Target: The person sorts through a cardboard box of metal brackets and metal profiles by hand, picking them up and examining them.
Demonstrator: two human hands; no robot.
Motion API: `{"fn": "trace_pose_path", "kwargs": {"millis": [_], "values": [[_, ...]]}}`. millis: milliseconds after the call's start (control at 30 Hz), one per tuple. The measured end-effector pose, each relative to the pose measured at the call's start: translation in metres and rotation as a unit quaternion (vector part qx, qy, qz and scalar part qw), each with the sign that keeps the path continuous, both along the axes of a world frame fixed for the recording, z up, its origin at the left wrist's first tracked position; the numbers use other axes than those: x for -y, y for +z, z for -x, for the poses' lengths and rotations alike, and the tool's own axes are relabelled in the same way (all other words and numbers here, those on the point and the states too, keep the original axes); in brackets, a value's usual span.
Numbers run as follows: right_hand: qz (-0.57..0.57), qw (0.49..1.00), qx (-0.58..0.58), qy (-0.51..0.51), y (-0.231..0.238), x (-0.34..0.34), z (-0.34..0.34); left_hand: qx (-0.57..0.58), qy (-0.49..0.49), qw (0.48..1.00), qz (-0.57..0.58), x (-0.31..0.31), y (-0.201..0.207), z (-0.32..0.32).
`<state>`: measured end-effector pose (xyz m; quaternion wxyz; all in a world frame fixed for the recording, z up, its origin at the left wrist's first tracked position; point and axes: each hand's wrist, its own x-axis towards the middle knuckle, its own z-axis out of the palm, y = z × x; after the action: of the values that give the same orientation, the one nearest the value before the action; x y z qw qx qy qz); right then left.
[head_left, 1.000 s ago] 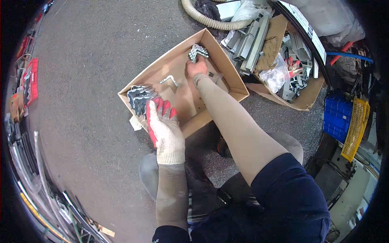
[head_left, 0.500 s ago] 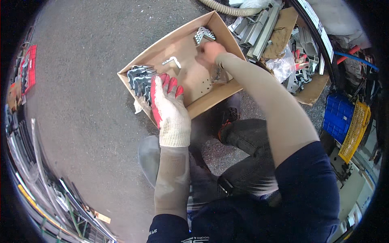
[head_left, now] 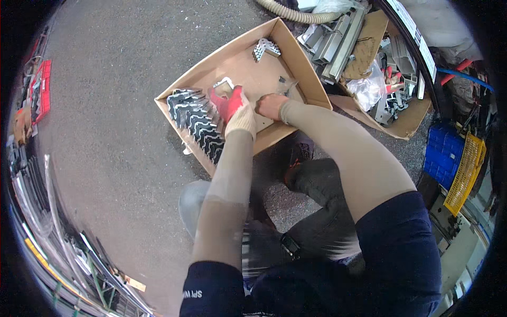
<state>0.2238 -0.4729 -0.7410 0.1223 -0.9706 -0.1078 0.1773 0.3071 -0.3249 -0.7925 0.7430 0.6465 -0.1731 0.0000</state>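
Note:
My left hand [head_left: 236, 108], in a white knit glove with red-coated fingers, is low inside an open cardboard box [head_left: 211, 65]. Its fingers are closed around the lower part of a small L-shaped bracket [head_left: 226, 81] with a pale edge. Beside it, my bare right hand [head_left: 271, 106] is curled closed above the box floor; whatever it may hold is hidden. Dark, zigzag-edged metal pieces [head_left: 196, 122] stand in a long row along the box's left side. Perforated silver brackets [head_left: 265, 48] are grouped in the far corner. A small clear plastic bag [head_left: 288, 84] lies past my right hand.
Right of the box are metal profiles [head_left: 334, 45] and another carton [head_left: 406, 120] with metal parts. A ribbed hose [head_left: 296, 14] curves behind. Blue [head_left: 442, 153] and yellow crates [head_left: 465, 173] stand far right. Long bars [head_left: 58, 253] line the left, near a red bin [head_left: 44, 90].
My left hand has moved inward and closed at the L-shaped bracket, uncovering more of the dark row. My right hand has drawn back from the perforated brackets toward the box's middle.

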Motion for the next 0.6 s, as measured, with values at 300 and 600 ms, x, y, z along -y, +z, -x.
{"fn": "trace_pose_path", "kwargs": {"millis": [300,600], "values": [[-0.006,0.998,-0.043,-0.043,-0.019,0.018,0.04,-0.2,-0.065,0.853,-0.478,0.067,0.077,-0.007],[-0.007,0.99,-0.09,-0.105,-0.018,0.033,0.041,-0.469,-0.194,0.862,0.0,0.08,0.136,0.0]]}}
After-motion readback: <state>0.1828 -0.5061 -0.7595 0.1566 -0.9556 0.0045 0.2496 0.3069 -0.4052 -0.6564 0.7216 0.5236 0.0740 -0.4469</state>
